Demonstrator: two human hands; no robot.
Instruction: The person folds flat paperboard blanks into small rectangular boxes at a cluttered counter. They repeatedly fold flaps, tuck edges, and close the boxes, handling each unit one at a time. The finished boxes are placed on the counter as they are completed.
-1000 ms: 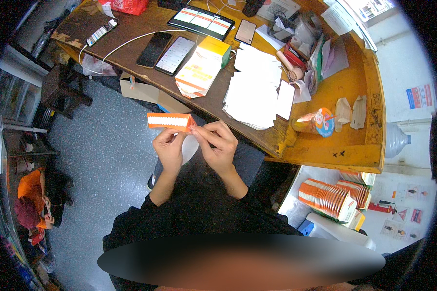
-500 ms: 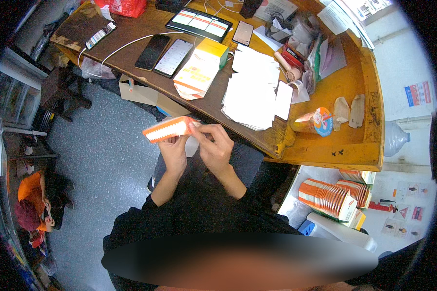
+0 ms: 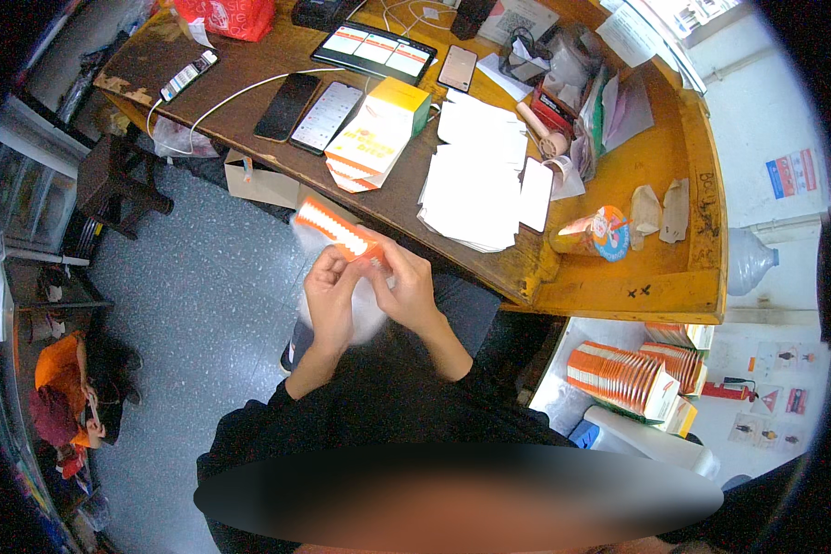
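Observation:
In front of my body, above the floor beside the desk, I hold a paper food carton (image 3: 337, 231) with an orange and white zigzag edge. It is tilted, its far end pointing up and left. My left hand (image 3: 331, 300) is closed on its near end from below, fingers curled. Beside it, my right hand (image 3: 408, 284) pinches the same end from the right, both thumbs close together. A pale, blurred white surface shows behind and between my hands; whether it belongs to the carton I cannot tell.
The wooden desk (image 3: 235, 111) bears a stack of flattened cartons (image 3: 374, 138), white papers (image 3: 471, 185), several phones, a tablet (image 3: 374, 54) and a lidded cup (image 3: 591, 233). Nested cartons (image 3: 619, 377) lie at the lower right. Another person (image 3: 60, 388) sits far left; a dark stool (image 3: 120, 180) stands nearby.
The carton has turned from nearly level to slanting up and left. My hands have come closer together, and more of the pale white surface shows below them.

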